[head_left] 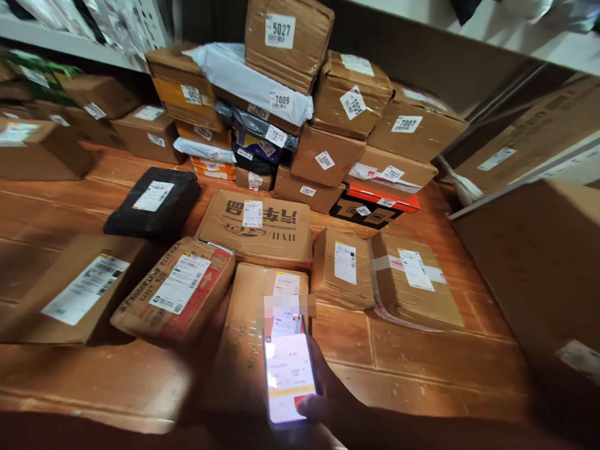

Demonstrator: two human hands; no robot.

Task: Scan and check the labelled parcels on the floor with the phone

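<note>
My right hand [333,401] comes in from the lower right and is closed round a smartphone [289,378], thumb on the lit screen. It holds the phone just above a brown cardboard parcel [242,333] with a white label, lying on the orange tiled floor [425,365]. A dark blurred shape along the bottom left edge looks like my left forearm [115,445]; its fingers do not show. Around the phone lie several labelled parcels: a red-printed box [176,293] to the left and two small taped boxes [376,275] to the right.
A tall heap of numbered boxes and bags [290,112] rises behind the floor parcels, topped by box 5027 [286,33]. A black bag parcel [152,201] lies at the left. A big carton [545,267] stands close on the right. More boxes [33,147] line the left wall.
</note>
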